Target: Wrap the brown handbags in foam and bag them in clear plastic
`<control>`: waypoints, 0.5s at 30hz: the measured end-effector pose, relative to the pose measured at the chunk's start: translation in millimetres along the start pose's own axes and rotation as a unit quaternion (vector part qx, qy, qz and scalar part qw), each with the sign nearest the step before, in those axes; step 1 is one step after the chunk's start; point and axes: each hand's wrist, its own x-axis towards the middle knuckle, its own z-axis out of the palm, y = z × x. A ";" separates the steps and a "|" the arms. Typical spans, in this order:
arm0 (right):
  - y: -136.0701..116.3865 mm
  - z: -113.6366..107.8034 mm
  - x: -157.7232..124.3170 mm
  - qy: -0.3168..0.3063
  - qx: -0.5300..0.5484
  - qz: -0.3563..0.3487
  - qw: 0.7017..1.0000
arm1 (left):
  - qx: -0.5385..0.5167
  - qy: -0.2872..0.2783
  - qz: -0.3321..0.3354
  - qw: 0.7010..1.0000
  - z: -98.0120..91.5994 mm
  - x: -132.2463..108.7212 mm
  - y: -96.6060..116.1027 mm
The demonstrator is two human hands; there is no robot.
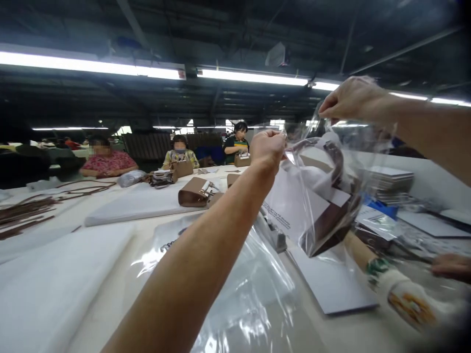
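Observation:
My left hand (268,147) pinches one side of the mouth of a clear plastic bag (311,215). Higher up and to the right, my right hand (348,98) grips the bag's other side, fingers closed. Inside the plastic hangs a brown handbag (329,220), partly wrapped in white paper (294,191) with printed lines. Its curved handle (336,159) shows below my right hand. Under my left forearm, a stack of flat clear plastic bags (235,289) lies on the table.
White sheets (62,279) and brown straps (29,211) cover the table's left. A brown handbag (193,192) stands beyond my forearm. White boards (331,284) lie at right, near a co-worker's floral sleeve (412,299). Several people sit across the table.

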 end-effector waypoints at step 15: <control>120.2 263.8 62.9 -0.160 -0.018 0.054 0.985 | -0.117 0.027 -0.184 0.976 47.7 83.4 -219.4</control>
